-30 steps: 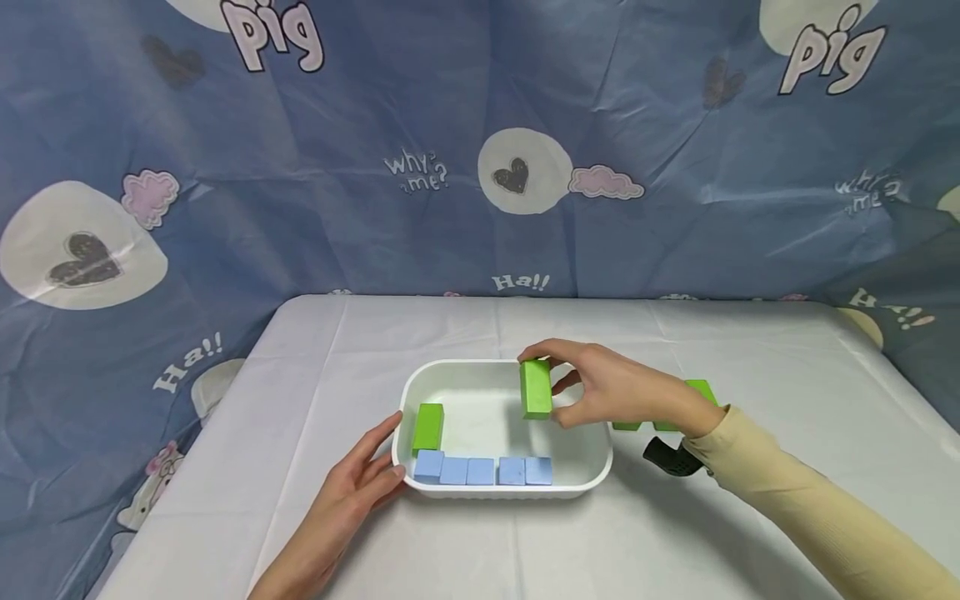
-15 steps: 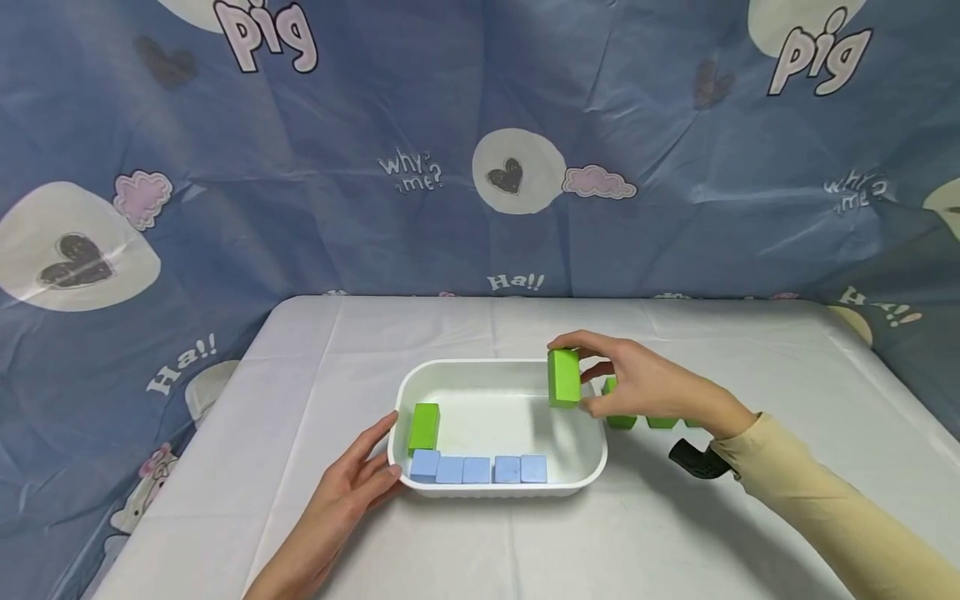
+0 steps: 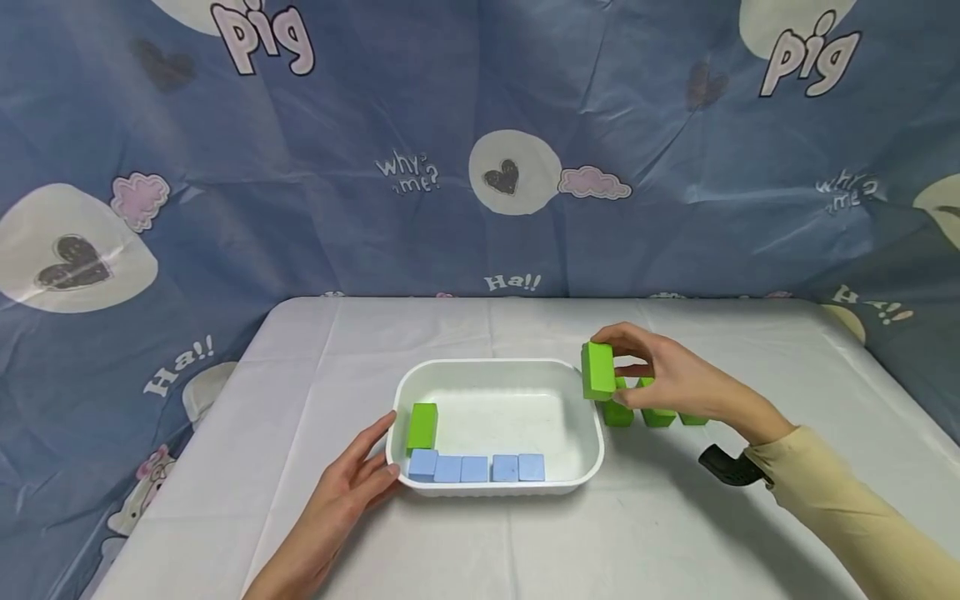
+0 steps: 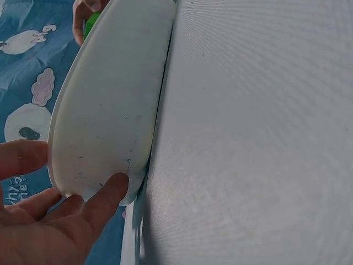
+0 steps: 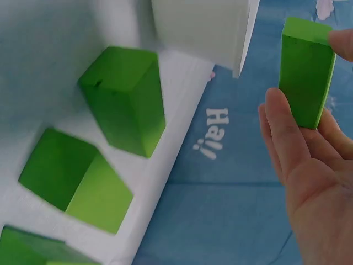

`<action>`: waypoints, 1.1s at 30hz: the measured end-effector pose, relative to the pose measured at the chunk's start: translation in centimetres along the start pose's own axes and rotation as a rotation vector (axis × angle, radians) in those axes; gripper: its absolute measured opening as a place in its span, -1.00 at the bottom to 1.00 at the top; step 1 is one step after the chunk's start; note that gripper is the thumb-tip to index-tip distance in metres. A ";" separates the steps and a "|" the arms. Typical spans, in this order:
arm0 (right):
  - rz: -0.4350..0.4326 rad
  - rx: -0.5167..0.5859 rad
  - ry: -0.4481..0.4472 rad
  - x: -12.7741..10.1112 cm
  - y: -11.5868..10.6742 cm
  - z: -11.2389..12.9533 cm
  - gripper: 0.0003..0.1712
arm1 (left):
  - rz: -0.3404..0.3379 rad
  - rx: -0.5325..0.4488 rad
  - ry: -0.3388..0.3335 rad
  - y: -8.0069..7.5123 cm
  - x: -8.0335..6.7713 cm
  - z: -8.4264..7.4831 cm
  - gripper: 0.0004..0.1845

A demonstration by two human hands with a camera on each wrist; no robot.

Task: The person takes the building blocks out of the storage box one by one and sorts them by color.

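My right hand (image 3: 678, 379) pinches a green rectangular block (image 3: 597, 372) between thumb and fingers, raised at the right rim of a white plastic tub (image 3: 495, 490). In the right wrist view the same block (image 5: 306, 80) stands lengthwise between the fingertips. At the tub's left end, my left hand (image 3: 345, 492) touches the outside wall and rim with spread fingers. Its fingers (image 4: 107, 199) show against that wall in the left wrist view. Inside the tub, one green block (image 3: 422, 427) lies at the left, and a row of several light-blue blocks (image 3: 474, 469) lines the near wall.
Several green blocks stand right of the tub, partly behind my right hand; one block (image 5: 124, 99) is nearest the tub. A white cloth (image 3: 637, 533) covers the table. A blue patterned curtain (image 3: 420, 233) hangs behind the table's far edge.
My right hand has carried the green block rightward from over the tub's inside to its right rim. The left hand stays at the tub's left end.
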State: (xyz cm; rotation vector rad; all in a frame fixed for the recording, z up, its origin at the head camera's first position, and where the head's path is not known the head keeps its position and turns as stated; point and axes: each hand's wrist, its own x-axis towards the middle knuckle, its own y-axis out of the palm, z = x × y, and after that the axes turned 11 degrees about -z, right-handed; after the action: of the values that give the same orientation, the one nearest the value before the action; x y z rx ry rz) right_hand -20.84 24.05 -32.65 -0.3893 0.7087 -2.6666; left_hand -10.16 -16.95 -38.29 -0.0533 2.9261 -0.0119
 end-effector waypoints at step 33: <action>-0.114 -0.105 -0.002 -5.7 -6.9 -4.7 -0.27 | 0.006 0.015 -0.010 0.1 0.1 -0.1 -0.32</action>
State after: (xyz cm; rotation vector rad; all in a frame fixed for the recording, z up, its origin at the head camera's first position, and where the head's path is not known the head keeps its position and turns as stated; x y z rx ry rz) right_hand -19.15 33.95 -33.97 -0.4733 0.8526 -2.7418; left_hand -10.26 -16.90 -38.24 -0.0417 2.9160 -0.0320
